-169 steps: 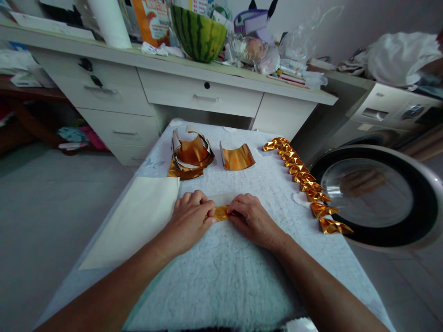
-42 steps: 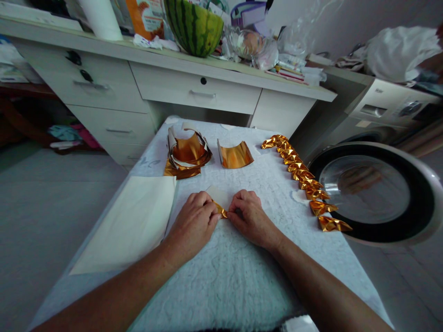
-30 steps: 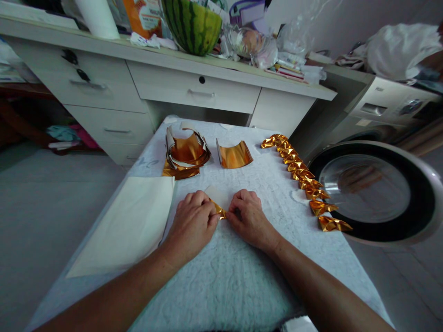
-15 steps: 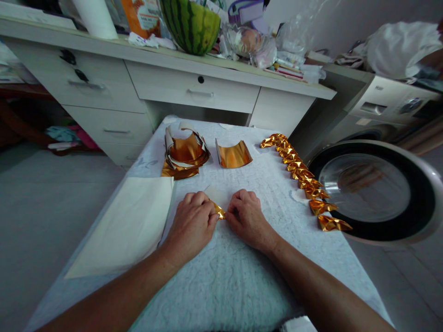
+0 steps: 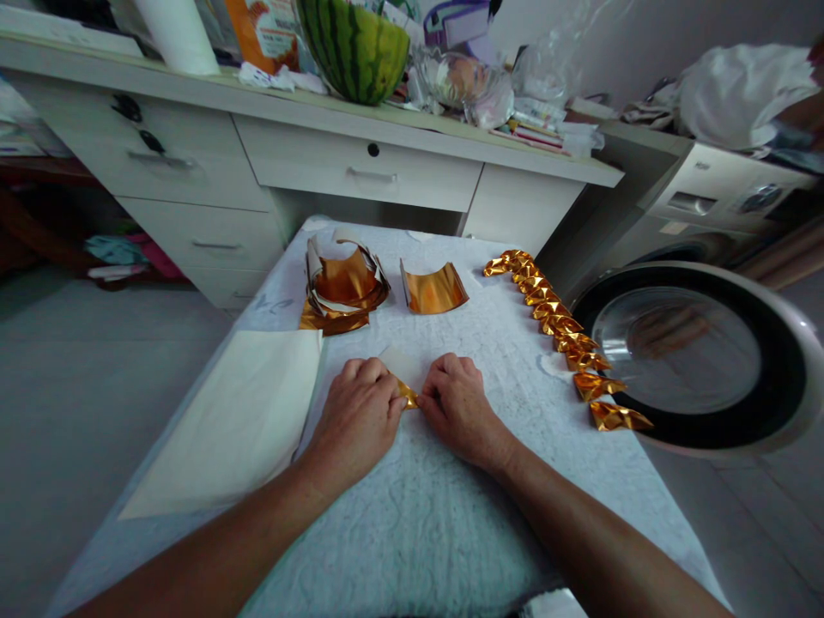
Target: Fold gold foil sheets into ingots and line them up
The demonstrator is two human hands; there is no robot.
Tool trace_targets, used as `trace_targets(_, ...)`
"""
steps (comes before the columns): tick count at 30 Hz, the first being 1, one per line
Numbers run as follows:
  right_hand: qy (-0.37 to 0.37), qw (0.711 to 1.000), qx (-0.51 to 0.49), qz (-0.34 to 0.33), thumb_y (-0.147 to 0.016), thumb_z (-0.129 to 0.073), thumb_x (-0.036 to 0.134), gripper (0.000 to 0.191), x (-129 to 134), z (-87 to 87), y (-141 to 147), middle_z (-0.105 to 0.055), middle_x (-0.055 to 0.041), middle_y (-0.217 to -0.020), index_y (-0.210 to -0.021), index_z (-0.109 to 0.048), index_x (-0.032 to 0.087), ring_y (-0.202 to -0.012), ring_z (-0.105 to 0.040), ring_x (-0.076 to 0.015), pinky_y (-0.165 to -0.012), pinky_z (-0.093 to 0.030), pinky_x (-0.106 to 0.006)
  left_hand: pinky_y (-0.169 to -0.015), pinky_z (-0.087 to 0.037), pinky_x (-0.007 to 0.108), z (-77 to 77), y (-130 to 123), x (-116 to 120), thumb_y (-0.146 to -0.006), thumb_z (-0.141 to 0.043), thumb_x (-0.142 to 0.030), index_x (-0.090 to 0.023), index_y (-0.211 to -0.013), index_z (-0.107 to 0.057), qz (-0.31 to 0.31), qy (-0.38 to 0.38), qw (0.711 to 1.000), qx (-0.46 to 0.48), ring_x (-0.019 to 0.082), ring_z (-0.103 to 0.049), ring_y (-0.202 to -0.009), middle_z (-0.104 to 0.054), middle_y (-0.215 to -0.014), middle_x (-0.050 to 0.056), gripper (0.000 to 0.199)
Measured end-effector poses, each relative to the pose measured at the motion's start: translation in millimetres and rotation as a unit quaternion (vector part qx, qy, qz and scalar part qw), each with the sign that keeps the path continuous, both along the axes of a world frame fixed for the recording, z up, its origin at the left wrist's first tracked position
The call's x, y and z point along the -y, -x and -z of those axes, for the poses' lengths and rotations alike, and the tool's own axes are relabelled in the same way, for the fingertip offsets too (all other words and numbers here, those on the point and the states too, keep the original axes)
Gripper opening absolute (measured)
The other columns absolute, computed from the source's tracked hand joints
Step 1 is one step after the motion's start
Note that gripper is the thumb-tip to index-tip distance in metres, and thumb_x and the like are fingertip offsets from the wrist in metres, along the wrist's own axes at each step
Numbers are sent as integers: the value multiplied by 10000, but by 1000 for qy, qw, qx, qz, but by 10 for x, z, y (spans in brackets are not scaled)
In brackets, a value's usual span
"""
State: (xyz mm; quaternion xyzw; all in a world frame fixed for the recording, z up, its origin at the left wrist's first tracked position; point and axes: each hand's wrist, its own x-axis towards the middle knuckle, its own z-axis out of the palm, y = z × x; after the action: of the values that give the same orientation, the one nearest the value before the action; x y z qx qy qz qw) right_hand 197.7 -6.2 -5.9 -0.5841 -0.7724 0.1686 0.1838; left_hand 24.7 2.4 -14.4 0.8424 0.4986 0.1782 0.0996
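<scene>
Between my hands is a small piece of gold foil paper (image 5: 408, 396), mostly hidden by my fingers. My left hand (image 5: 365, 402) is closed on its left part, and my right hand (image 5: 455, 396) pinches its right end. Just beyond them, a pale patch of paper shows on the cloth. Farther back lie a curled gold sheet (image 5: 435, 288) and a stack of curled gold sheets (image 5: 346, 281). Along the right side runs a line of folded gold foil pieces (image 5: 557, 324).
A cream paper sheet (image 5: 238, 421) lies left of my hands on the cloth-covered table (image 5: 412, 515). At the right edge stands a washing machine's open round door (image 5: 688, 352). Behind is a white drawer desk (image 5: 360, 163) bearing a cut watermelon (image 5: 353, 51) and plastic bags.
Almost nothing differs. Both hands stay on the gold foil paper in the same place, with only a very slight shift of the view.
</scene>
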Motion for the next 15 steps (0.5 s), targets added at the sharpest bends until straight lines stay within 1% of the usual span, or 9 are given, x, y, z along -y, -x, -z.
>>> trace_targets(5,1,1000,11,5,-846,-599,198,84,13,-2,11,-538,-61,-980,-763,-603,183,-942,-434,-219,-825,-344,-381,-823,-400,406,6,1,3,-887,-524,-217,-194,-791,-619,4,5,1000,-3,234,-493,-900,-585,-886,56,137)
trace_targets(8,2,1000,9,7,-837,-600,196,37,23,-8,13,-534,-59,-972,-803,-586,189,-938,-437,-221,-819,-348,-375,-801,-394,375,-2,10,5,-866,-539,-180,-201,-798,-579,-5,15,1000,22,222,-491,-888,-581,-873,37,81)
trace_targets(10,1,1000,5,6,-834,-597,192,16,26,-7,13,-533,-54,-968,-835,-582,197,-940,-437,-222,-826,-351,-374,-796,-387,363,-7,21,0,-855,-549,-164,-212,-829,-581,-2,28,999,44,217,-492,-890,-584,-870,23,64)
trace_targets(15,-7,1000,22,2,-856,-562,191,40,29,7,23,-530,-60,-1007,-877,-589,210,-963,-437,-232,-851,-358,-391,-830,-379,368,-3,49,-26,-877,-534,-155,-275,-886,-666,29,63,995,75,210,-503,-923,-606,-906,5,179)
